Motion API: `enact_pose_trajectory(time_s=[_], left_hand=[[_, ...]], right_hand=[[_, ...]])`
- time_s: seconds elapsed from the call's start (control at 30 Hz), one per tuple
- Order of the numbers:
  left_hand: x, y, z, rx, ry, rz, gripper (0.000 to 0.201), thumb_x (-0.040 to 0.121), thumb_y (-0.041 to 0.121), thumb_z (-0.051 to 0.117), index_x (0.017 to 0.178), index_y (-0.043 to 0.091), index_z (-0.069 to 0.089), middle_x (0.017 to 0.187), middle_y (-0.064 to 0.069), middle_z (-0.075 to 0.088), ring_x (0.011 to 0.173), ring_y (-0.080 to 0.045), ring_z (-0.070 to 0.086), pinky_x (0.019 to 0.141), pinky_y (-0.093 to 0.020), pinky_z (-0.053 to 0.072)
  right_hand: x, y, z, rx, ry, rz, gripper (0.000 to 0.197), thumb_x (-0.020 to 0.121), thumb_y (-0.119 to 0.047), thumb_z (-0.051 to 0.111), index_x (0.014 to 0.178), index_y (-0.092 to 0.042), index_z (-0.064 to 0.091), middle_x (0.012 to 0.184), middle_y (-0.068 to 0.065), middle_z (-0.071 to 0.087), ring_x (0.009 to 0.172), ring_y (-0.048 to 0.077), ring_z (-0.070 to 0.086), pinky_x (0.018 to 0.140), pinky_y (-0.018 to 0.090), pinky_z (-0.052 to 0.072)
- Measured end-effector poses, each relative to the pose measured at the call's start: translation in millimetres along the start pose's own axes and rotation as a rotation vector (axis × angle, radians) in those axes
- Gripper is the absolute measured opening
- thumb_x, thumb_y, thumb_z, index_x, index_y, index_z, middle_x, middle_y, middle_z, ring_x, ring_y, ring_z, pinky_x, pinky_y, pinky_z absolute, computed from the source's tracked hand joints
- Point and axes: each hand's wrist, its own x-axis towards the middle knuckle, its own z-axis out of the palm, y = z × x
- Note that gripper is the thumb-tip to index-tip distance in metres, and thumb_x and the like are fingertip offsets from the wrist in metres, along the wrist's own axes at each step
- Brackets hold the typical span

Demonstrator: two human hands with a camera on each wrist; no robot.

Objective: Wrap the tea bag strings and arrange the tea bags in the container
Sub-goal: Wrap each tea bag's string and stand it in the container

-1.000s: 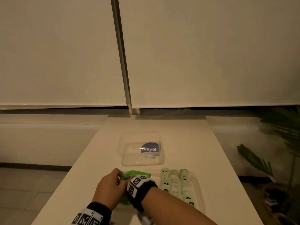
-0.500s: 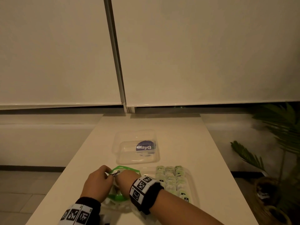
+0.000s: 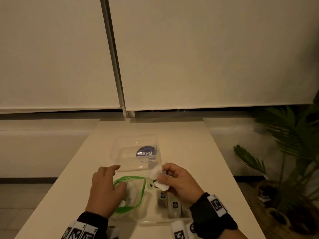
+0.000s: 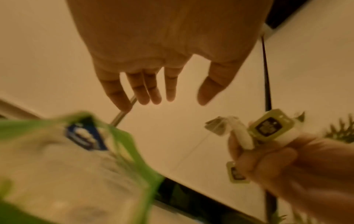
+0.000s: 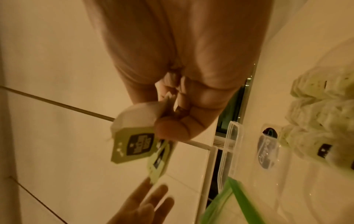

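Tea bag [image 3: 156, 171] with its paper tag [image 5: 134, 145] hanging below is pinched in the curled fingers [image 3: 164, 178] of the right hand [image 3: 179, 183], held above the clear container [image 3: 151, 219]. To its left, the left hand [image 3: 105, 187] is spread and holds nothing, over the green-rimmed zip bag [image 3: 136, 194]. The tea bag's long axis appears roughly upright, tag end down; the string cannot be made out.
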Motion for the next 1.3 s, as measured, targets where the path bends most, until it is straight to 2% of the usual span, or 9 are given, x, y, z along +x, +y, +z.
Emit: enact_pose_trajectory(time_s=[0.17, 0.3, 0.43, 0.53, 0.67, 0.8, 1.07, 1.17, 1.3], left_hand=[[-19, 45, 9, -0.352, -0.264, 0.331, 0.091, 0.067, 0.038, 0.057, 0.147, 0.048, 0.014, 0.145, 0.028, 0.019, 0.137, 0.004, 0.022, 0.109, -0.027, 0.028], [-19, 61, 34, -0.210, -0.435, 0.585, 0.108, 0.077, 0.024, 0.063, 0.143, 0.057, -0.015, 0.156, 0.028, -0.005, 0.146, 0.005, -0.002, 0.118, -0.023, 0.018], [-13, 59, 60, -0.392, -0.477, 0.556, 0.081, 0.085, 0.028, 0.071, 0.146, 0.052, 0.022, 0.137, 0.031, 0.045, 0.128, 0.007, 0.042, 0.104, -0.013, 0.035], [-20, 58, 73, -0.621, -0.492, 0.358, 0.062, 0.085, 0.009, 0.068, 0.136, 0.037, 0.048, 0.127, 0.022, 0.060, 0.113, -0.004, 0.060, 0.095, -0.025, 0.050], [-30, 64, 85, -0.875, -0.521, -0.033, 0.041, 0.089, 0.007, 0.059, 0.124, 0.029, 0.061, 0.088, 0.003, 0.072, 0.053, -0.017, 0.054, 0.044, -0.025, 0.039], [-31, 60, 85, -0.974, -0.521, -0.147, 0.050, 0.069, 0.013, 0.058, 0.119, 0.020, 0.063, 0.055, -0.002, 0.043, 0.041, -0.012, 0.025, 0.042, -0.017, 0.020], [-30, 61, 78, -0.888, -0.366, 0.024, 0.027, 0.085, 0.023, 0.069, 0.099, 0.004, 0.056, 0.050, 0.005, 0.048, 0.038, -0.007, 0.036, 0.040, -0.018, 0.030], [-26, 62, 76, -0.882, -0.277, 0.005, 0.008, 0.093, 0.004, 0.060, 0.088, -0.002, 0.055, 0.055, 0.002, 0.057, 0.045, -0.005, 0.050, 0.044, -0.014, 0.040], [-24, 53, 71, -0.652, -0.195, 0.120, 0.010, 0.091, 0.008, 0.063, 0.082, 0.009, 0.058, 0.069, -0.010, 0.064, 0.061, -0.020, 0.058, 0.055, -0.019, 0.045]], right_hand=[[-18, -9, -12, 0.112, -0.052, -0.019, 0.013, 0.084, 0.002, 0.068, 0.095, -0.001, 0.060, 0.079, 0.010, 0.066, 0.060, 0.013, 0.062, 0.048, 0.021, 0.048], [-23, -9, -17, 0.057, -0.142, 0.101, 0.030, 0.070, -0.018, 0.081, 0.094, -0.007, 0.066, 0.089, 0.018, 0.064, 0.072, 0.025, 0.062, 0.065, 0.034, 0.049], [-25, -7, -23, 0.014, -0.174, 0.150, 0.031, 0.067, -0.013, 0.082, 0.093, -0.005, 0.067, 0.094, 0.021, 0.065, 0.081, 0.031, 0.063, 0.074, 0.038, 0.051], [-26, -3, -26, 0.020, -0.144, 0.165, 0.038, 0.066, -0.008, 0.080, 0.100, -0.001, 0.062, 0.092, 0.020, 0.067, 0.082, 0.032, 0.063, 0.072, 0.038, 0.049], [-27, 6, -27, 0.009, -0.004, 0.214, 0.037, 0.065, -0.011, 0.079, 0.096, -0.006, 0.060, 0.083, 0.014, 0.066, 0.070, 0.026, 0.055, 0.054, 0.032, 0.039], [-22, 14, -25, 0.118, 0.170, 0.214, 0.027, 0.081, 0.002, 0.070, 0.102, -0.007, 0.055, 0.083, 0.015, 0.066, 0.064, 0.023, 0.053, 0.047, 0.026, 0.037], [-16, 17, -8, 0.184, 0.192, 0.219, 0.029, 0.088, 0.013, 0.050, 0.079, -0.013, 0.040, 0.066, 0.011, 0.052, 0.049, 0.016, 0.049, 0.042, 0.023, 0.037], [-17, 16, 2, 0.139, 0.155, 0.205, 0.011, 0.097, -0.004, 0.049, 0.092, 0.000, 0.059, 0.080, 0.015, 0.058, 0.057, 0.021, 0.056, 0.046, 0.026, 0.043], [-21, 13, 1, 0.081, 0.114, 0.232, 0.038, 0.097, -0.037, 0.054, 0.111, -0.004, 0.064, 0.090, 0.012, 0.064, 0.071, 0.029, 0.066, 0.055, 0.034, 0.052]])
